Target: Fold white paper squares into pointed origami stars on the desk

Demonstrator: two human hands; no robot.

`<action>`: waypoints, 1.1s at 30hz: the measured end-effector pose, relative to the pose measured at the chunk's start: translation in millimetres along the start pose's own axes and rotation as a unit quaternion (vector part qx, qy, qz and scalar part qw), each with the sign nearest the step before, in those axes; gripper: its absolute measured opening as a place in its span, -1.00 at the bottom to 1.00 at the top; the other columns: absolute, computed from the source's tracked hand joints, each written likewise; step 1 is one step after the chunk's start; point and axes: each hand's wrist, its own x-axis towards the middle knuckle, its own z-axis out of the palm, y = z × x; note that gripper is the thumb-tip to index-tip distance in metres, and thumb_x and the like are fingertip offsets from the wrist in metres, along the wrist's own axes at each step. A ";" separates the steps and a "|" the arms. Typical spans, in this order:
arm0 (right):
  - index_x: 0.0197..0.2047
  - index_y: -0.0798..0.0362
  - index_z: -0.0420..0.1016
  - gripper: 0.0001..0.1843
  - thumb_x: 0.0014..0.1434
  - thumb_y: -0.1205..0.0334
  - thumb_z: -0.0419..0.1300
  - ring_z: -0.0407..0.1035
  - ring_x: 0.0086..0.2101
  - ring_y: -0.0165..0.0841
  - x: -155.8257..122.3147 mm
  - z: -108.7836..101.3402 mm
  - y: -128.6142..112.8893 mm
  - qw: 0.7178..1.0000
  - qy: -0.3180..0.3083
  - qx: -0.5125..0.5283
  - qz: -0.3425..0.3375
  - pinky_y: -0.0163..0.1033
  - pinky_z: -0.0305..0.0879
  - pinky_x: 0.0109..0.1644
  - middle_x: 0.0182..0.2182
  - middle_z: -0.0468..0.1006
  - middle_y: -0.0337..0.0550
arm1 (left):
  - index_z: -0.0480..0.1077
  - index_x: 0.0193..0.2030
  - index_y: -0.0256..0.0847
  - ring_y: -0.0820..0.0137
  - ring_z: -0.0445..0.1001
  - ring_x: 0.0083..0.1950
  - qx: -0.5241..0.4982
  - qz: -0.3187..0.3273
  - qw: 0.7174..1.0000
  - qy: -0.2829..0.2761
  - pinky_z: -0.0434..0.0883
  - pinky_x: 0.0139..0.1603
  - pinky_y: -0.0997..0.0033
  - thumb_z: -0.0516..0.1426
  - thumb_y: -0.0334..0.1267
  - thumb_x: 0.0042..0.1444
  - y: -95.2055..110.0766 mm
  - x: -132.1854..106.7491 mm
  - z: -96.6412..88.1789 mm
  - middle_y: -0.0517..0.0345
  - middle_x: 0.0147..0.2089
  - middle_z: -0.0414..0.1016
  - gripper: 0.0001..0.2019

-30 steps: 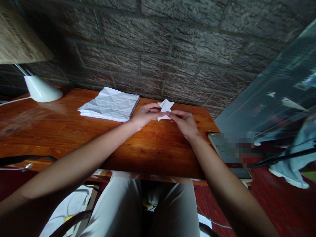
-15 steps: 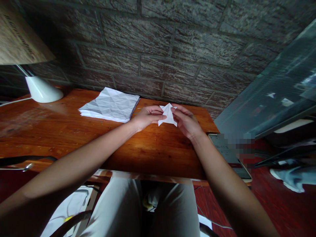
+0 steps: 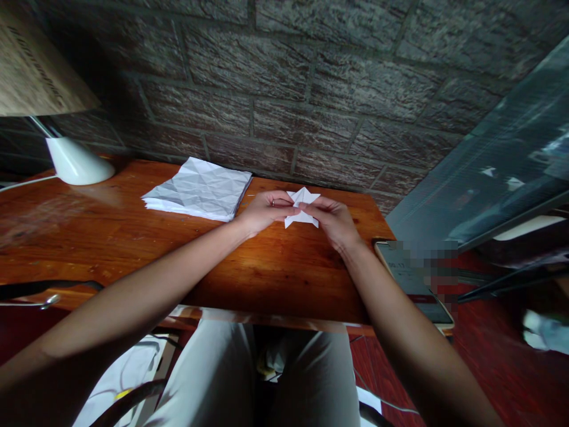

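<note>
A small white folded-paper figure (image 3: 303, 218) with several pointed corners is held over the wooden table, near its back edge. From the left, my left hand (image 3: 267, 212) pinches it, thumb on top; a ring shows on one finger. My right hand (image 3: 334, 220) grips its right side, the thumb lying across the middle close to the left thumb. Both hands are closed on the paper. Fingers beneath it are hidden.
A stack of creased white paper sheets (image 3: 198, 187) lies left of my hands. A lamp (image 3: 75, 161) stands at the far left. At the table's right edge rests a phone or tablet (image 3: 413, 290). A brick wall (image 3: 275, 89) rises behind the table (image 3: 267, 279).
My right thumb has moved left and down from the figure's upper right onto its middle, meeting the left thumb. My left hand is nearly still. A blurred pale shape at far right has shifted.
</note>
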 end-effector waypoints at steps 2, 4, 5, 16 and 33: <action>-0.41 0.00 0.73 -0.65 -0.25 0.03 0.63 0.50 -0.38 -0.37 0.0 -0.1 0.7 1.000 0.009 -0.007 -0.001 -0.21 0.40 -0.15 -0.39 0.73 -0.23 | 0.60 -0.24 -0.26 0.38 0.60 -0.25 0.004 0.008 1.000 -0.003 0.42 -0.21 0.41 0.49 -0.19 -0.14 -1.1 1.7 -1.3 0.07 -0.24 0.69 -0.67; -0.41 0.01 0.73 -0.66 -0.25 0.04 0.63 0.50 -0.39 -0.36 1.1 -1.8 1.7 1.000 0.020 -0.009 -0.001 -0.20 0.41 -0.15 -0.39 0.73 -0.22 | 0.60 -0.21 -0.27 0.36 0.61 -0.22 0.012 0.017 1.000 -0.020 0.45 -0.12 0.35 0.50 -0.25 -0.16 -2.4 3.8 -2.6 0.08 -0.24 0.69 -0.65; -0.41 0.01 0.73 -0.66 -0.25 0.04 0.63 0.51 -0.38 -0.36 1.9 -3.1 2.3 1.000 0.025 -0.007 -0.001 -0.20 0.41 -0.15 -0.38 0.74 -0.22 | 0.60 -0.19 -0.28 0.35 0.61 -0.21 0.016 0.021 0.999 -0.030 0.47 -0.07 0.31 0.50 -0.29 -0.18 -3.2 4.9 -3.4 0.08 -0.23 0.70 -0.63; -0.28 -0.04 0.75 -0.61 -0.23 0.08 0.63 0.57 -0.25 -0.38 5.8 -15.8 5.9 0.999 0.021 -0.017 0.040 -0.30 0.46 -0.13 -0.23 0.76 -0.21 | 0.52 -0.01 -0.26 0.29 0.65 -0.12 0.033 0.050 0.998 -0.024 0.48 0.05 0.22 0.43 -0.32 -0.08 -11.0 12.2 -11.3 0.03 -0.12 0.73 -0.55; -0.28 0.09 0.55 -0.82 0.24 0.56 0.31 0.52 -0.41 -0.50 48.2 -124.6 -39.9 0.935 0.276 -0.166 0.149 -0.46 0.55 -0.31 -0.33 0.66 -0.20 | 0.55 0.15 -0.24 0.26 0.71 -0.03 0.499 0.144 0.842 -0.147 0.54 0.06 0.30 0.19 -0.31 0.30 -11.3 4.5 -14.7 -0.04 -0.01 0.74 -0.68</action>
